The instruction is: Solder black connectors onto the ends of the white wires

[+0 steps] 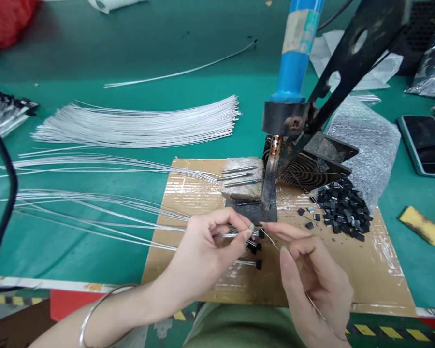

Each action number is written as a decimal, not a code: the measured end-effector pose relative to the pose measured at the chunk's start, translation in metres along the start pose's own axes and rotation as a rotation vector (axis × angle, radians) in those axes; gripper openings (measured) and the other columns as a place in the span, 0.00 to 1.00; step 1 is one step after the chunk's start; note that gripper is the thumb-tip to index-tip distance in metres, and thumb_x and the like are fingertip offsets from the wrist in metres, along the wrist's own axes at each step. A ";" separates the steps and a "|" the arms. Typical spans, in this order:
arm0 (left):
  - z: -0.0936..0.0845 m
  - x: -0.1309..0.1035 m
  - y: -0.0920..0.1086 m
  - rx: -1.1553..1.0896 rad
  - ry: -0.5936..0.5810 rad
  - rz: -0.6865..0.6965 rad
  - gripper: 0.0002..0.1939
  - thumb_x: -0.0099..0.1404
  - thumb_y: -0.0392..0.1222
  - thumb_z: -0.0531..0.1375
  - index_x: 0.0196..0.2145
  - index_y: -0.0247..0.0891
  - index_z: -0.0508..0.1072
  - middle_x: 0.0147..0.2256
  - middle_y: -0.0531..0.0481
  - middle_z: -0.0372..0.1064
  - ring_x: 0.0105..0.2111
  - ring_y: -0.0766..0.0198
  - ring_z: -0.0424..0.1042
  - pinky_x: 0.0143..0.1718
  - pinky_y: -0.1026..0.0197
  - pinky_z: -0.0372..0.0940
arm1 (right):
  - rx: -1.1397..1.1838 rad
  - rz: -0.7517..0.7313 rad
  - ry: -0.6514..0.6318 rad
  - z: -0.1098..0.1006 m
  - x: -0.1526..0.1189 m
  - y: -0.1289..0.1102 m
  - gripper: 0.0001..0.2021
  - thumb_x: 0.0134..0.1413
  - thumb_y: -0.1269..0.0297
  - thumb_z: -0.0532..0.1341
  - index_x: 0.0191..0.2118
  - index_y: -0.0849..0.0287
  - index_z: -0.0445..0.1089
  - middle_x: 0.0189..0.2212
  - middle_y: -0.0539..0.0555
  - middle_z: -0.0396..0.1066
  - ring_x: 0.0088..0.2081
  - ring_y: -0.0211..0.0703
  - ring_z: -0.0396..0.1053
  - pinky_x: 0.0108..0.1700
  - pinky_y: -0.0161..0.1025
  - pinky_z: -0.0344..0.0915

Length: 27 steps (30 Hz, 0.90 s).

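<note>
My left hand [210, 251] is closed in a pinch just below the soldering iron tip [270, 188]. What sits between its fingertips is too small and too covered to name. In my right hand [313, 275] a thin solder wire [270, 238] is gripped between thumb and fingers, its end close to my left fingertips and its tail running down past the palm. Beneath and beside the left hand lie white wires [159, 226] with small black connectors [258, 264] on their ends. The blue-handled soldering iron [293, 72] is clamped pointing down.
A black bracket [348, 72] holds the iron above a cardboard sheet [348, 280]. Left of the tip is a grey block [241, 191] bearing wire ends. Loose black connectors [344, 208] are heaped right. A white wire bundle [141, 124], phone [429, 145] and yellow sponge [422, 225] lie around.
</note>
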<state>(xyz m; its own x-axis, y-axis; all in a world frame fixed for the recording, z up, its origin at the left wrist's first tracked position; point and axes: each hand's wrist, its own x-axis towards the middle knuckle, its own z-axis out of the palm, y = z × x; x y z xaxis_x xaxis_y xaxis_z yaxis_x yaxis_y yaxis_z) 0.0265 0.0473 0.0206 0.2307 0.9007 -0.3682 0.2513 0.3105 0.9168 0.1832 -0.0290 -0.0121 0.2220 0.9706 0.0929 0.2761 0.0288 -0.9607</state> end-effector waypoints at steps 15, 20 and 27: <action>0.003 0.003 -0.001 -0.002 0.079 0.127 0.06 0.60 0.34 0.64 0.25 0.35 0.77 0.29 0.49 0.78 0.26 0.69 0.71 0.25 0.69 0.63 | 0.086 0.061 0.036 0.007 0.004 -0.003 0.09 0.66 0.69 0.59 0.32 0.53 0.64 0.51 0.57 0.81 0.50 0.47 0.81 0.53 0.43 0.75; 0.002 0.005 0.001 -0.014 0.089 0.120 0.05 0.60 0.35 0.64 0.26 0.34 0.77 0.30 0.48 0.79 0.29 0.66 0.74 0.28 0.68 0.66 | 0.125 0.034 0.043 0.008 0.007 0.001 0.09 0.66 0.71 0.59 0.32 0.54 0.64 0.51 0.58 0.81 0.51 0.47 0.80 0.54 0.42 0.76; 0.003 0.011 0.002 0.023 0.114 0.140 0.05 0.60 0.34 0.64 0.26 0.35 0.76 0.30 0.49 0.80 0.28 0.68 0.74 0.27 0.69 0.64 | 0.142 0.018 0.036 0.008 0.012 0.002 0.09 0.64 0.73 0.61 0.33 0.53 0.67 0.52 0.50 0.79 0.53 0.41 0.79 0.58 0.38 0.73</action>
<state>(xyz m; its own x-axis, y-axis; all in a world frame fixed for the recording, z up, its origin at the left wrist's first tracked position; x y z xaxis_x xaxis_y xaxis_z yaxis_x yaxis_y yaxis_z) 0.0323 0.0568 0.0176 0.1568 0.9638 -0.2157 0.2454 0.1736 0.9538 0.1794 -0.0153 -0.0148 0.2596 0.9622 0.0819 0.1374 0.0471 -0.9894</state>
